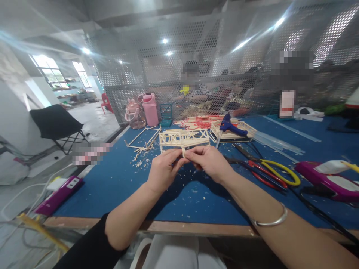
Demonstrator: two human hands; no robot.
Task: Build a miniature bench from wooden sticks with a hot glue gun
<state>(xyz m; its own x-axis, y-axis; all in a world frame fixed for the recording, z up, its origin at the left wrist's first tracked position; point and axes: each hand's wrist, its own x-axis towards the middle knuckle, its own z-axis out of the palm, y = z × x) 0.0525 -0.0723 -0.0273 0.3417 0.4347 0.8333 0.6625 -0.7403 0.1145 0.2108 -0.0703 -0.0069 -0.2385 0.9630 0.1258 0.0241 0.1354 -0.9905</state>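
Observation:
My left hand (163, 169) and my right hand (208, 160) meet over the blue table (117, 186), fingertips pinched together on a small pale wooden stick (183, 152). Both hands are closed on it. Just behind them stands a lattice frame (184, 138) built of thin wooden sticks. A silver bangle sits on my right forearm. Pale wood chips lie scattered on the table under and left of my hands.
A blue glue gun (231, 126) rests on a second stick frame (234, 132). Yellow- and red-handled cutters (273, 172) lie right of my hands, a purple tool (327, 179) beyond. Flat stick frames (143, 140), pink bottles (150, 109), a purple power strip (60, 194), people behind mesh.

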